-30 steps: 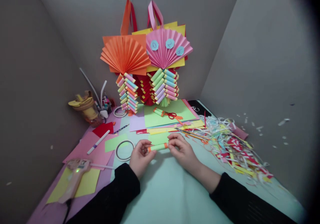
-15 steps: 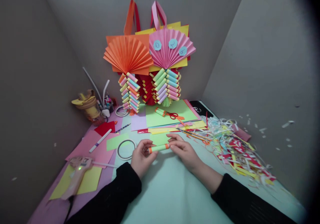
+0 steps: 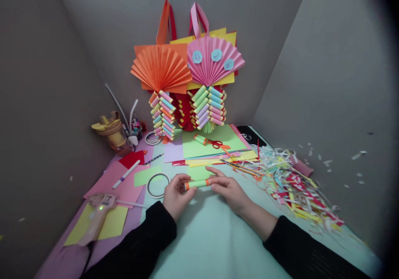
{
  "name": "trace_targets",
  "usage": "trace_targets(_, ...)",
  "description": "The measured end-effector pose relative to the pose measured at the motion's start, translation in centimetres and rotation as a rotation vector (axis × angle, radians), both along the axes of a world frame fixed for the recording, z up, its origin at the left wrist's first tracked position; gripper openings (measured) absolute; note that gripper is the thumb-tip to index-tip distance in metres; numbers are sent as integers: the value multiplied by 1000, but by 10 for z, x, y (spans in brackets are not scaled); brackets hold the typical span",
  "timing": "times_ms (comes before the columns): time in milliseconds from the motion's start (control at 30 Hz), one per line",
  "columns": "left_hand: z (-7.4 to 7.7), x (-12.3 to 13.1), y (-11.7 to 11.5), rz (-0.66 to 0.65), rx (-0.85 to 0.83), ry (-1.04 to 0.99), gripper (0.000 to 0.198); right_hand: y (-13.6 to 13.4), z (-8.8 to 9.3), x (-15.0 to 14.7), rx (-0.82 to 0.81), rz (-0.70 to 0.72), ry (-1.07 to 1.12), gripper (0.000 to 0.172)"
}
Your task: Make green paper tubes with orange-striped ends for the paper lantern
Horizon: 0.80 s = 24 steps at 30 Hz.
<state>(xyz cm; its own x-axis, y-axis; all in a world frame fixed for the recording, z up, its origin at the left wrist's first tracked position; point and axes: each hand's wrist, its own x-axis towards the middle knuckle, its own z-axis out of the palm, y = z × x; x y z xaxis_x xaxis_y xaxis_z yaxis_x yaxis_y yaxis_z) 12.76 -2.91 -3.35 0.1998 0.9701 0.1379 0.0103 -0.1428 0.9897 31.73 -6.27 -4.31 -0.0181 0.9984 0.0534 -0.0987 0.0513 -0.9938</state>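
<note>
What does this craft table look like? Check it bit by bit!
Surface: mint green table top, coloured sheets at the back.
Job's things: green paper roll with orange ends.
Clutter: glue gun, tape ring, marker, red scissors, paper scraps heaped right.
Hands: left hand and right hand each pinch one end of the paper roll.
Cables: dark cord leaves the glue gun.
Surroundings: grey walls; orange fan and pink fan hang behind.

glue gun (image 3: 97, 218), tape ring (image 3: 156, 185), scissors (image 3: 218, 144), paper shreds (image 3: 289, 183), orange fan (image 3: 161, 69).
</note>
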Motion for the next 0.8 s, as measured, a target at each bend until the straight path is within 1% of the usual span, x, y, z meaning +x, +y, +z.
trace_targets(100, 13, 4, -7, 76, 138, 36, 29, -2, 2, -7, -86, 70, 105, 20)
trace_targets(200, 23, 7, -15, 83, 239, 68, 27, -4, 4, -15, -187, 174, 258, 20)
trace_targets(267, 25, 7, -18, 76, 262, 82, 26, -4, 4, -17, -225, 207, 307, 20)
trace_targets(333, 22, 5, -17, 85, 267, 97, 28, -2, 2, -16, -229, 190, 323, 19)
trace_targets(433, 13, 1, -8, 52, 224, 138, 31, 1, -1, -11, -165, 72, 297, 18)
trace_targets(533, 3, -2, 1, -38, 119, 209, 21, 2, -2, -5, -38, -33, 150, 17)
trace_targets(600, 1, -3, 4, -76, 39, 222, 20, 1, -1, -3, 40, -38, 16, 15)
trace_targets(667, 2, -4, 5, -91, -24, 196, 22, -1, 0, -2, 83, -17, -73, 14)
trace_targets(800, 5, -5, 3, -94, -82, 162, 25, -6, 1, -3, 87, -6, -115, 15)
